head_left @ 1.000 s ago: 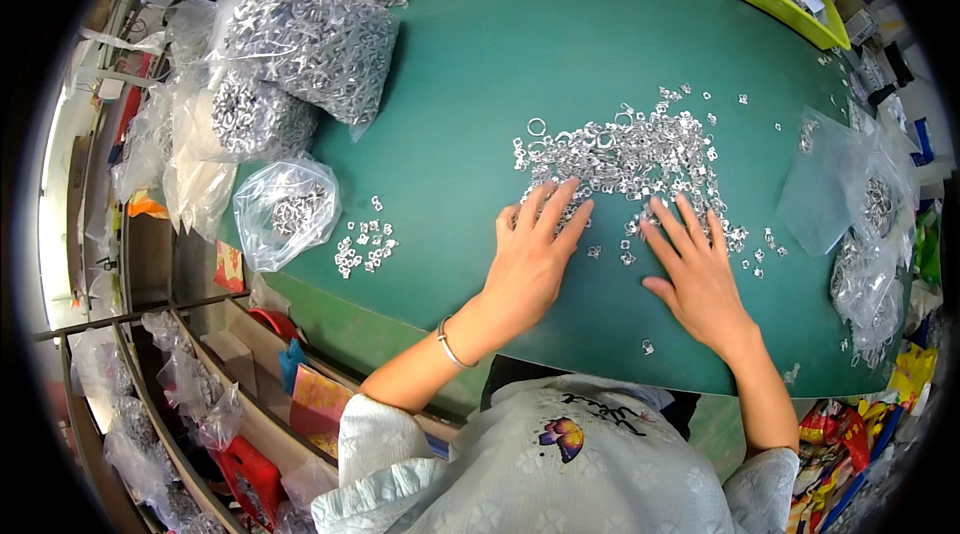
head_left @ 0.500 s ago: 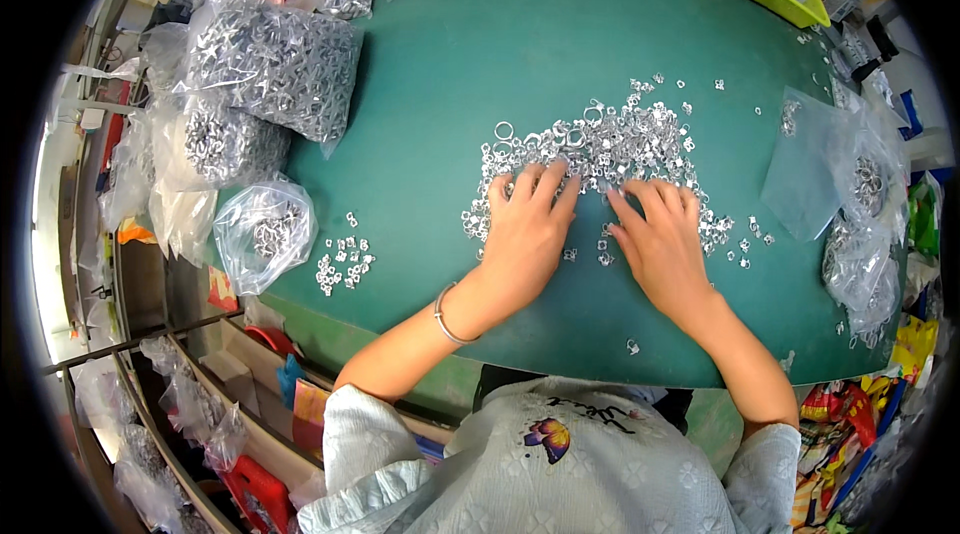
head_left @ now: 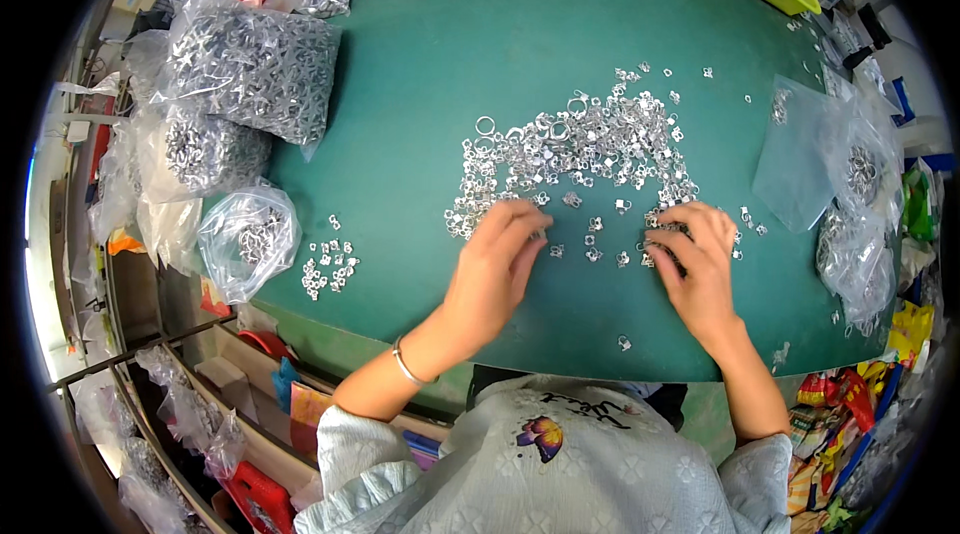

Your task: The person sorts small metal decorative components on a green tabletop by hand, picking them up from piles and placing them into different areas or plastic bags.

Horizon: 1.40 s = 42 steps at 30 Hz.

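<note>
green table (head_left: 420, 84), bare centre; curled fingers (head_left: 520, 224) on metal bits (head_left: 580, 144), grip unclear

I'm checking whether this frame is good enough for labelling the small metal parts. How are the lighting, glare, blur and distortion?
Head view: even, bright light with soft shadows under the left hand and right hand; the metal parts glint; the plastic bags show glare; the green table edge bends from fisheye distortion; black corners; little blur.
</note>
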Tool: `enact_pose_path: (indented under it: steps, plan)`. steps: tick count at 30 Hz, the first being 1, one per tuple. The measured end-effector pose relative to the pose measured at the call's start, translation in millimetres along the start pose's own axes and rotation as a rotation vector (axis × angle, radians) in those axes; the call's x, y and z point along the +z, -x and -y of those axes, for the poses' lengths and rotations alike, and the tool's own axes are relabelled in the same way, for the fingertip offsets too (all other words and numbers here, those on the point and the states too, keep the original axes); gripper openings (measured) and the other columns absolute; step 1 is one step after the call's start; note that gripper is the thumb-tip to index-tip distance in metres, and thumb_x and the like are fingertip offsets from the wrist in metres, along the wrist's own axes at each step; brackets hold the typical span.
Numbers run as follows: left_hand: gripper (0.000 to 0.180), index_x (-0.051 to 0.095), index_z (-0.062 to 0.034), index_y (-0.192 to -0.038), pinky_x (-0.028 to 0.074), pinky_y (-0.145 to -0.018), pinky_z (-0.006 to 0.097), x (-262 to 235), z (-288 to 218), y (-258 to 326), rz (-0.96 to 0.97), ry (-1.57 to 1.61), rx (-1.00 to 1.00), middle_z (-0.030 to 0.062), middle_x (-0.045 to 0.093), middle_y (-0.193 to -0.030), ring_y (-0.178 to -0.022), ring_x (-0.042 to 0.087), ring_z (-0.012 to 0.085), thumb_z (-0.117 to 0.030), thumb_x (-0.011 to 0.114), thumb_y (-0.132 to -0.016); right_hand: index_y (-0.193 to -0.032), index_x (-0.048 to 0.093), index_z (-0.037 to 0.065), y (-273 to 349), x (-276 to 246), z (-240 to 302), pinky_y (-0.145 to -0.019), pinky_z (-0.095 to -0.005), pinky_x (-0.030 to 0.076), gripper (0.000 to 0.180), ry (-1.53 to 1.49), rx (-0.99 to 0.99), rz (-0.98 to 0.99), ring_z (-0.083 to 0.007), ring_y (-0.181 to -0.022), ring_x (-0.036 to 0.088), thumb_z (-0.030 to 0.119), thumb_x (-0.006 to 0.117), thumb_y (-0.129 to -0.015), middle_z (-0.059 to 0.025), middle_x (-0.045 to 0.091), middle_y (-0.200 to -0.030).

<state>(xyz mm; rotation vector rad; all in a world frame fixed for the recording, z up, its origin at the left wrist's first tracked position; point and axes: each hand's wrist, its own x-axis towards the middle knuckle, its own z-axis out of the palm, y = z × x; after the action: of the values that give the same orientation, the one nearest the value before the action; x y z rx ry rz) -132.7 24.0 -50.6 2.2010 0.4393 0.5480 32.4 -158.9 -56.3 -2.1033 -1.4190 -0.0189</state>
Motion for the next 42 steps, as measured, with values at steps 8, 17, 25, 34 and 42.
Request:
enact_pose_path:
  steps: [8,17,25,34,42]
  plan:
    - [0.028,0.063,-0.0005,-0.102,0.052,-0.077,0.034,36.4,-19.0,41.3,0.11,0.17,-0.03,0.0129,0.059,-0.106,-0.093,0.062,0.0288,0.007,0.069,-0.075,-0.098,0.066,0.006,8.4,-13.1,-9.0,-0.09,-0.0398,0.033,0.021,0.289,0.196,-0.199,-0.0268,-0.101,0.053,0.005,0.068,-0.077,-0.007,0.058,-0.107]
    - [0.027,0.061,0.0008,-0.104,0.05,-0.081,0.037,63.1,-34.7,60.6,0.215,0.183,0.111,0.0135,0.059,-0.109,-0.097,0.06,0.0304,0.005,0.067,-0.077,-0.088,0.067,0.008,21.2,7.1,13.6,-0.099,-0.0488,0.026,0.014,0.107,0.004,-0.013,-0.0284,-0.118,0.046,0.008,0.07,-0.075,-0.0063,0.056,-0.12]
    - [0.033,0.061,-0.0017,-0.111,0.042,-0.089,0.039,43.1,-27.3,47.3,0.025,-0.137,0.003,0.0128,0.058,-0.116,-0.104,0.055,0.0309,0.005,0.063,-0.078,-0.088,0.066,0.007,42.1,-7.5,23.7,-0.096,-0.0463,0.031,0.016,-0.113,-0.006,0.162,-0.0283,-0.114,0.049,0.007,0.071,-0.073,-0.0067,0.058,-0.112]
    - [0.049,0.058,0.0023,-0.115,0.042,-0.09,0.042,66.6,-41.8,71.2,0.285,0.031,0.235,0.0162,0.053,-0.121,-0.112,0.051,0.0333,0.008,0.059,-0.066,-0.117,0.06,0.003,28.7,-9.6,20.3,-0.105,-0.0518,0.029,0.039,0.086,-0.023,0.321,-0.031,-0.134,0.035,0.009,0.067,-0.079,-0.009,0.047,-0.136]
    - [0.036,0.059,-0.0012,-0.114,0.038,-0.088,0.039,17.6,-8.7,33.2,0.014,-0.281,0.057,0.013,0.057,-0.111,-0.103,0.054,0.0321,0.005,0.06,-0.078,-0.112,0.062,0.005,32.2,-24.4,-17.8,-0.102,-0.0476,0.033,0.04,0.157,0.015,0.093,-0.031,-0.124,0.046,0.006,0.071,-0.074,-0.0098,0.054,-0.125]
